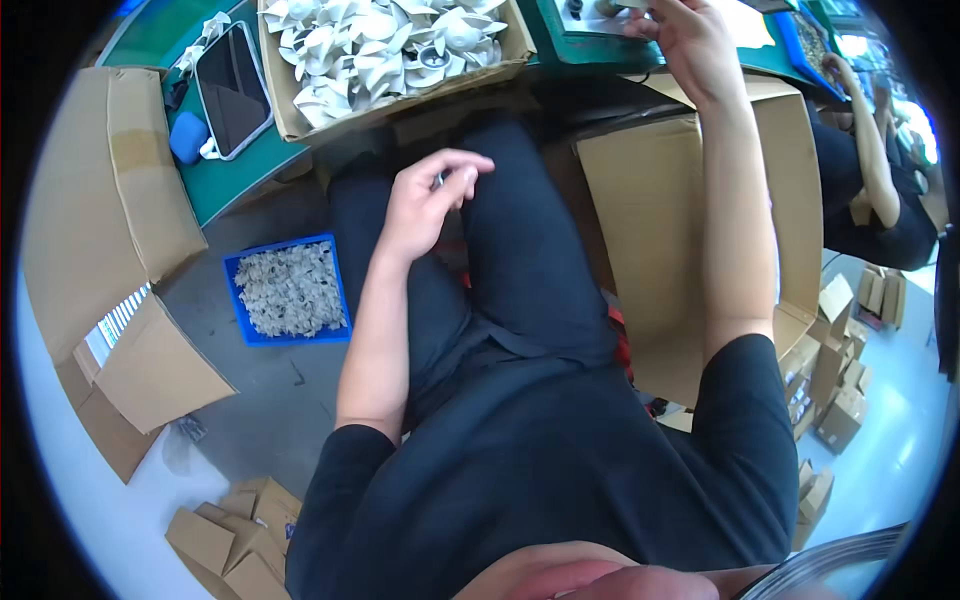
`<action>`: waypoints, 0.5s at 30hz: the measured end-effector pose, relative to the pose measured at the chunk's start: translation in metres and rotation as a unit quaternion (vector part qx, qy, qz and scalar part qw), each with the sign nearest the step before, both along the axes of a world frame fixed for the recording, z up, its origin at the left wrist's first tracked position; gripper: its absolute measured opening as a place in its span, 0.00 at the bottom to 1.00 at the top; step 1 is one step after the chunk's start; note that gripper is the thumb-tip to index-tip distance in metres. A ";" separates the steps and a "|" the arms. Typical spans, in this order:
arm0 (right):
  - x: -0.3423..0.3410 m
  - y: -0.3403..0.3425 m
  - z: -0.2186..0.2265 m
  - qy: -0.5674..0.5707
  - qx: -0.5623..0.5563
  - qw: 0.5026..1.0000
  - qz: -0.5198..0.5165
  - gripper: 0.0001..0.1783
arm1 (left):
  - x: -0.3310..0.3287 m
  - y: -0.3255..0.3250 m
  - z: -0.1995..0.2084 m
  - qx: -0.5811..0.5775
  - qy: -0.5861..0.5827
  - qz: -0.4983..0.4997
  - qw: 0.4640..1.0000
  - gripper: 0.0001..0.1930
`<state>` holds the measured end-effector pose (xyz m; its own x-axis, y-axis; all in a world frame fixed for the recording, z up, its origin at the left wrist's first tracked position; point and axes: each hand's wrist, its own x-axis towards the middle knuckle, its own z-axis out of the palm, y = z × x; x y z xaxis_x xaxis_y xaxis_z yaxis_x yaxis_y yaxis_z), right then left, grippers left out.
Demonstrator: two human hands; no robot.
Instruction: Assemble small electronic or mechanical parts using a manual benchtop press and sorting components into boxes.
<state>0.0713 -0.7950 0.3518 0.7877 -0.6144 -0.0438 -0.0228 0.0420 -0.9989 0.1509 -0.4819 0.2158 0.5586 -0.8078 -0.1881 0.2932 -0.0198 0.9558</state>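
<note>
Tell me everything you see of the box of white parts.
The box is brown, open-topped and cardboard-looking, cut off by the picture's upper edge. White parts with curved blades fill it in a jumbled heap. It appears to sit upright on the green table, with a phone close by its left side; contact there is unclear. Neither the left hand nor the right hand touches it.

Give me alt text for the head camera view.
A person's right hand is at a green worktable, top right; the left hand hovers over dark trousers. Nearby: a brown cardboard box of white finned parts and a blue tray of greyish pieces.
</note>
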 end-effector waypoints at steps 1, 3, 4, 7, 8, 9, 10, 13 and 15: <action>0.002 0.003 0.002 0.028 -0.005 1.000 0.001 0.12 | -0.003 0.007 0.017 -0.032 -0.020 -0.072 0.997 0.10; 0.008 0.003 0.016 0.053 -0.015 0.998 0.009 0.12 | -0.006 0.017 0.043 -0.067 -0.013 -0.079 0.995 0.09; 0.009 0.001 0.026 0.086 -0.004 0.996 0.021 0.12 | -0.008 0.021 0.053 -0.101 -0.003 -0.091 0.991 0.09; 0.014 0.011 0.038 0.161 0.021 0.985 0.053 0.12 | -0.003 0.028 0.090 -0.350 -0.039 -0.079 0.932 0.09; 0.015 0.007 0.036 0.157 0.030 0.986 0.037 0.12 | -0.007 0.027 0.122 -0.399 0.017 -0.038 0.916 0.11; 0.015 0.002 0.037 0.152 0.037 0.987 0.020 0.11 | 0.002 0.026 0.147 -0.472 -0.086 -0.116 0.870 0.11; 0.015 -0.002 0.039 0.147 0.043 0.988 0.005 0.11 | 0.011 0.020 0.170 -0.550 -0.095 -0.199 0.805 0.11; 0.014 -0.011 0.032 0.157 0.048 0.985 0.062 0.11 | -0.006 0.033 0.197 -0.546 -0.091 -0.208 0.807 0.08; 0.007 -0.018 0.034 0.146 0.041 0.985 0.081 0.11 | 0.012 0.094 0.189 -0.536 -0.093 -0.193 0.817 0.08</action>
